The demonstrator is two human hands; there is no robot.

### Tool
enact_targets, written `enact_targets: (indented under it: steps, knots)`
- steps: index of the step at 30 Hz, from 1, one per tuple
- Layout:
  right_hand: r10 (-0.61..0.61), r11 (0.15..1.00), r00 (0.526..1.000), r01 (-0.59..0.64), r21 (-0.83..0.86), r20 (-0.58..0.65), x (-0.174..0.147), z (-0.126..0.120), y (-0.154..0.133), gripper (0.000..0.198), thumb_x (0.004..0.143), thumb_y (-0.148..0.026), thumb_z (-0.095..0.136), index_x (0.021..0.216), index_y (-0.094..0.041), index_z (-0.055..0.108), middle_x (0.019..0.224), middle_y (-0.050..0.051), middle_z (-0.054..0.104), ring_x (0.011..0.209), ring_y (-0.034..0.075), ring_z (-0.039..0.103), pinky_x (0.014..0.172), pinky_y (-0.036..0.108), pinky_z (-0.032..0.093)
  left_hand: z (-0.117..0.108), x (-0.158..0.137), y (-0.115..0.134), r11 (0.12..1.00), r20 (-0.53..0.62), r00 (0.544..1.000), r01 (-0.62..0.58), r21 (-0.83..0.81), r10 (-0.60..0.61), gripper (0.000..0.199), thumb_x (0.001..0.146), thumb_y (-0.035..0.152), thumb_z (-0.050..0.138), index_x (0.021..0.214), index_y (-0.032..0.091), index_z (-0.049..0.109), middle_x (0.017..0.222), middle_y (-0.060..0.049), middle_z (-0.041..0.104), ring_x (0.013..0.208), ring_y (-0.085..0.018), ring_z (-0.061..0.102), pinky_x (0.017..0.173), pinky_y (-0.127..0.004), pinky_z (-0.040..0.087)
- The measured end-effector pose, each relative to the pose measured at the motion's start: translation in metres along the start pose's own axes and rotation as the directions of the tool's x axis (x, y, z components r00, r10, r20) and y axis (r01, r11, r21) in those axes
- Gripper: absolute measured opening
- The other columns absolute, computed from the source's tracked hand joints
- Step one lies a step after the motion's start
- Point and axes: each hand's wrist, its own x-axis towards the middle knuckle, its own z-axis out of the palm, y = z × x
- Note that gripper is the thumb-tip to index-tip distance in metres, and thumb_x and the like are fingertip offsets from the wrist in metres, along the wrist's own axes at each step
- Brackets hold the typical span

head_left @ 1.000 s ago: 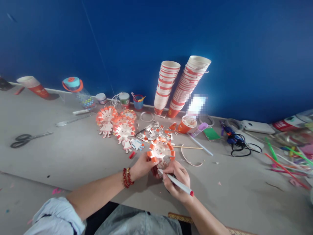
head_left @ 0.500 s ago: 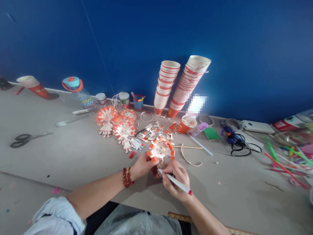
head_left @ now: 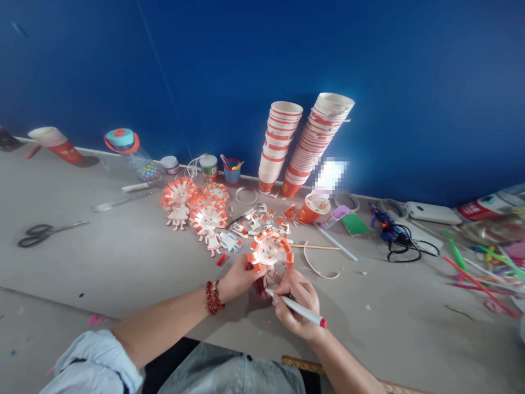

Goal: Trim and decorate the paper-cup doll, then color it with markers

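My left hand (head_left: 241, 277) is closed on a paper doll (head_left: 269, 251) with a white smiling face, a curled orange fringe and a white dress with red lines. Its lower part is partly covered by my fingers. In my right hand (head_left: 298, 303) is a white marker (head_left: 301, 312) with a red end, its tip at the doll's dress. A loose red cap (head_left: 222, 259) lies left of the doll. Farther left lie finished-looking paper dolls (head_left: 207, 220) with the same orange fringes, and a small blue-and-white paper figure (head_left: 231, 242) beside them.
Tall paper cup stacks (head_left: 283, 145) lean at the blue wall. Paper scraps (head_left: 258, 219) lie before them, with an orange cup (head_left: 313, 209) close by. Scissors (head_left: 51, 232) rest at the left. A blue glue gun (head_left: 389, 230) with black cord and colourful sticks (head_left: 479, 284) occupy the right.
My right hand and the marker have shifted slightly right and down along the doll's dress. My left hand keeps the doll in nearly the same spot.
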Motion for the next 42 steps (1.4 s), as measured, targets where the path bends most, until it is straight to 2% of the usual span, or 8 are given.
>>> enact_targets:
  steps: [11, 32, 42]
  knots:
    - [0.013, 1.0, 1.0, -0.013, 0.008, 0.015, -0.002, 0.0014, 0.0029, 0.011, 0.073, -0.011, 0.055, 0.073, -0.022, 0.055, 0.061, 0.0, 0.052, 0.058, 0.016, 0.046, 0.055, 0.029, 0.039, -0.0013, 0.0004, -0.0006, 1.0, 0.0, 1.0, -0.005, 0.007, 0.005, 0.034, 0.076, 0.042, 0.066, 0.059, 0.013, 0.06, 0.042, -0.001, 0.061, 0.036, -0.013, 0.057, 0.039, -0.021, 0.048]
    - [0.009, 0.999, 1.0, -0.009, 0.045, 0.012, -0.0033, 0.0002, 0.0034, 0.01, 0.07, -0.012, 0.053, 0.07, -0.022, 0.051, 0.059, -0.001, 0.047, 0.056, 0.016, 0.044, 0.054, 0.03, 0.037, -0.0023, 0.0024, -0.0065, 1.0, -0.012, 1.0, -0.003, -0.016, 0.003, 0.028, 0.077, 0.038, 0.067, 0.064, 0.014, 0.061, 0.041, 0.0, 0.061, 0.036, -0.015, 0.059, 0.039, -0.023, 0.05]
    - [0.001, 0.999, 1.0, -0.001, 0.045, -0.004, -0.0033, -0.0006, 0.0023, 0.01, 0.07, -0.012, 0.052, 0.069, -0.022, 0.051, 0.057, -0.001, 0.046, 0.054, 0.016, 0.044, 0.053, 0.03, 0.036, -0.0007, 0.0, 0.0, 1.0, 0.0, 1.0, -0.011, -0.009, 0.011, 0.036, 0.077, 0.042, 0.066, 0.056, 0.014, 0.06, 0.04, -0.002, 0.06, 0.035, -0.014, 0.057, 0.039, -0.022, 0.049]
